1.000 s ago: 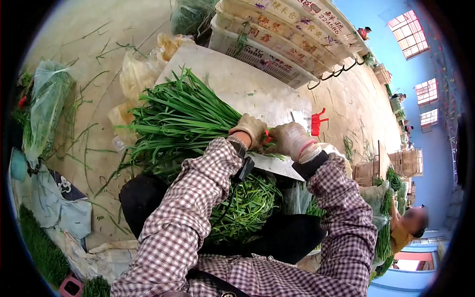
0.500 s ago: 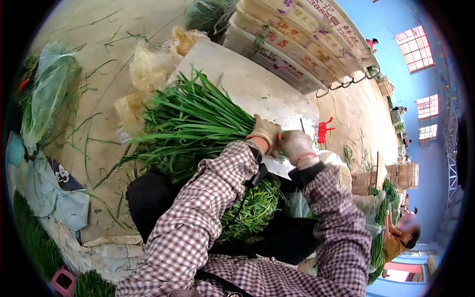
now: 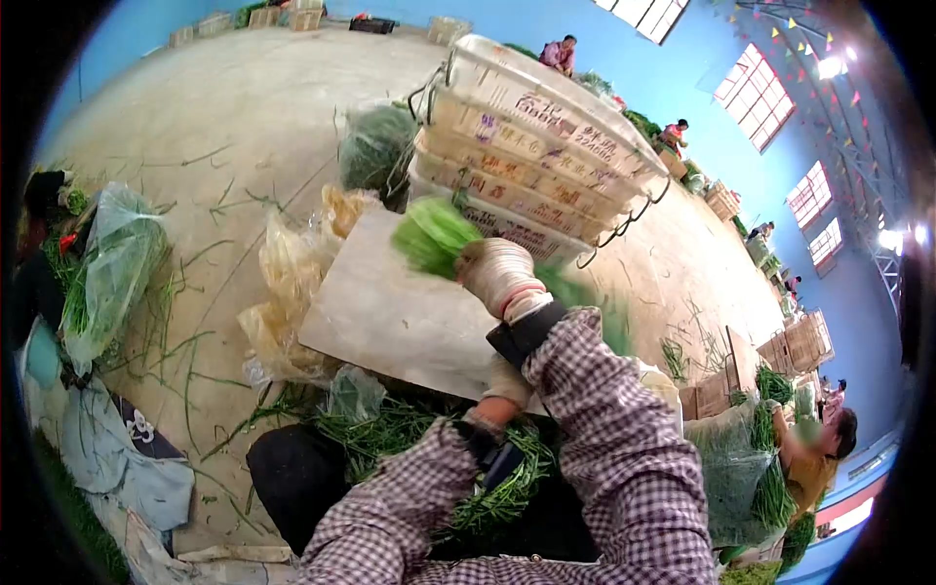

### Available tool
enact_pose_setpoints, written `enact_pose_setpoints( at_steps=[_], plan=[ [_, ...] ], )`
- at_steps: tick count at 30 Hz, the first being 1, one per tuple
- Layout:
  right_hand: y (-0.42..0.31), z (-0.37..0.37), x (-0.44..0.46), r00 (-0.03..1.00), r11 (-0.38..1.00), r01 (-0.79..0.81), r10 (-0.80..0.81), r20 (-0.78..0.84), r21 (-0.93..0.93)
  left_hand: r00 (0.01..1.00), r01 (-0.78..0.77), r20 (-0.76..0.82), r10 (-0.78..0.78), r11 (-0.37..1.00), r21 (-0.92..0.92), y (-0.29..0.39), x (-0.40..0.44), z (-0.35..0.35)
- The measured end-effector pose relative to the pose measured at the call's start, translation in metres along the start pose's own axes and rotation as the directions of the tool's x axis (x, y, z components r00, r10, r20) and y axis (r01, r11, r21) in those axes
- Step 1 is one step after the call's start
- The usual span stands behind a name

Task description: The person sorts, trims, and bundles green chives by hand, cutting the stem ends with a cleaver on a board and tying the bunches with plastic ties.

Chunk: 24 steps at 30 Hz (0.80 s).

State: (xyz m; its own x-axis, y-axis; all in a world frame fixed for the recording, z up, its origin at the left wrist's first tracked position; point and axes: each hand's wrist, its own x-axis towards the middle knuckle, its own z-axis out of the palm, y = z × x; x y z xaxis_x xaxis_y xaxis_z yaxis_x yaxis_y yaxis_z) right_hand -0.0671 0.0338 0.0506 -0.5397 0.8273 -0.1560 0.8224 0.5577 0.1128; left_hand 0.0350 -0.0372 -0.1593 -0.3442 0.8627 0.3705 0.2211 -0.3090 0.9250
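Note:
My gloved right hand [image 3: 502, 276] is wrapped round a bunch of green leafy stalks [image 3: 435, 237], raised above the pale board [image 3: 395, 302]. The bunch is blurred; its pale green end points left and darker leaves trail to the right behind the hand. My gloved left hand [image 3: 507, 387] is lower, at the board's near edge, its fingers partly hidden beside my right forearm. Loose green stalks [image 3: 507, 478] lie in my lap below it.
Stacked white crates [image 3: 526, 146] stand behind the board. Yellowish plastic bags [image 3: 288, 283] lie at its left. A bagged green bundle [image 3: 117, 263] is at the far left. At the right, a person in a yellow top [image 3: 809, 473] sits by bagged greens [image 3: 731, 468].
The green bunch has been lifted and turned, its leaves now to the right. My left hand has left the bunch and moved down to the board's near edge. The view has shifted upward.

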Motion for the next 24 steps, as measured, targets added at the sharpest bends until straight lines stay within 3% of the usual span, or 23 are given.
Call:
enact_pose_setpoints(
  at_steps=[1, 2, 4, 5, 6, 7, 8, 9, 10, 11, 12, 13, 14, 15, 18, 20, 21, 22, 23, 24],
  plan=[
    [-0.01, -0.024, -0.025, 0.996, 0.997, 0.068, -0.066, -0.056, 0.036, 0.986, 0.16, 0.083, -0.143, 0.951, -0.264, 0.017, -0.009, 0.013],
    [-0.019, -0.047, -0.05, 0.985, 0.988, 0.139, -0.131, -0.115, 0.066, 0.946, 0.323, 0.204, -0.253, 0.811, -0.488, 0.042, -0.015, 0.021],
    [-0.019, -0.086, -0.084, 0.988, 0.988, 0.149, -0.15, -0.023, -0.033, 0.796, 0.599, 0.503, -0.336, 0.318, -0.735, 0.1, -0.03, 0.027],
    [-0.003, -0.091, -0.081, 0.981, 0.972, 0.192, -0.191, 0.025, -0.135, 0.699, 0.685, 0.651, -0.296, 0.018, -0.728, 0.124, -0.039, 0.025],
    [0.01, -0.096, -0.079, 0.972, 0.944, 0.234, -0.222, 0.078, -0.231, 0.681, 0.725, 0.705, -0.198, 0.32, -0.61, 0.131, -0.058, 0.02],
    [0.011, -0.104, -0.084, 0.974, 0.909, 0.226, -0.217, 0.067, -0.349, 0.653, 0.637, 0.751, -0.097, 0.606, -0.476, 0.137, -0.077, 0.016],
    [0.011, -0.11, -0.084, 0.961, 0.872, 0.275, -0.248, 0.118, -0.406, 0.609, 0.319, 0.792, -0.05, 0.929, -0.186, 0.142, -0.103, 0.006],
    [0.011, -0.113, -0.082, 0.945, 0.829, 0.326, -0.275, 0.177, -0.454, 0.561, -0.136, 0.828, -0.003, 0.986, 0.096, 0.147, -0.128, -0.004],
    [0.01, -0.116, -0.081, 0.925, 0.781, 0.379, -0.297, 0.238, -0.496, 0.496, -0.253, 0.867, -0.044, 0.948, 0.193, 0.162, -0.149, -0.016],
    [0.008, -0.122, -0.09, 0.9, 0.702, 0.436, -0.361, 0.247, -0.564, 0.384, -0.215, 0.923, -0.01, 0.972, 0.1, 0.162, -0.168, -0.02],
    [0.013, -0.122, -0.091, 0.909, 0.709, 0.412, -0.362, 0.206, -0.573, 0.266, -0.158, 0.963, 0.031, 0.987, 0.012, 0.164, -0.181, -0.024],
    [0.022, -0.12, -0.089, 0.917, 0.718, 0.387, -0.363, 0.162, -0.579, 0.044, -0.186, 0.998, -0.048, 0.981, 0.056, 0.191, -0.171, -0.045],
    [0.034, -0.117, -0.084, 0.924, 0.727, 0.361, -0.362, 0.12, -0.584, 0.036, -0.102, 0.997, 0.072, 0.992, -0.068, 0.179, -0.181, -0.041],
    [0.052, -0.112, -0.07, 0.972, 0.75, 0.223, -0.223, 0.08, -0.622, 0.027, -0.017, 0.981, 0.191, 0.982, -0.19, 0.168, -0.192, -0.036],
    [0.093, -0.134, -0.063, 0.997, 0.871, -0.029, -0.012, -0.08, -0.49, -0.044, 0.09, 0.978, 0.204, 0.976, -0.199, 0.187, -0.163, -0.068],
    [0.082, -0.16, -0.095, 0.999, 0.904, -0.019, -0.004, -0.052, -0.428, -0.029, 0.147, 0.983, 0.181, 0.974, -0.175, 0.194, -0.153, -0.082],
    [0.078, -0.165, -0.11, 0.996, 0.961, -0.085, 0.079, -0.033, -0.264, -0.04, 0.169, 0.984, 0.173, 0.972, -0.164, 0.196, -0.149, -0.086],
    [0.078, -0.172, -0.134, 0.997, 0.998, 0.057, -0.059, -0.052, -0.028, -0.048, 0.19, 0.985, 0.166, 0.97, -0.154, 0.199, -0.145, -0.088],
    [0.09, -0.169, -0.128, 0.999, 0.998, 0.042, -0.042, 0.006, -0.04, 0.03, 0.191, 0.977, 0.212, 0.958, -0.214, 0.204, -0.142, -0.091],
    [0.1, -0.165, -0.122, 0.998, 0.998, 0.025, -0.022, 0.065, -0.05, 0.045, 0.159, 0.977, 0.209, 0.964, -0.214, 0.211, -0.139, -0.095]
  ],
)
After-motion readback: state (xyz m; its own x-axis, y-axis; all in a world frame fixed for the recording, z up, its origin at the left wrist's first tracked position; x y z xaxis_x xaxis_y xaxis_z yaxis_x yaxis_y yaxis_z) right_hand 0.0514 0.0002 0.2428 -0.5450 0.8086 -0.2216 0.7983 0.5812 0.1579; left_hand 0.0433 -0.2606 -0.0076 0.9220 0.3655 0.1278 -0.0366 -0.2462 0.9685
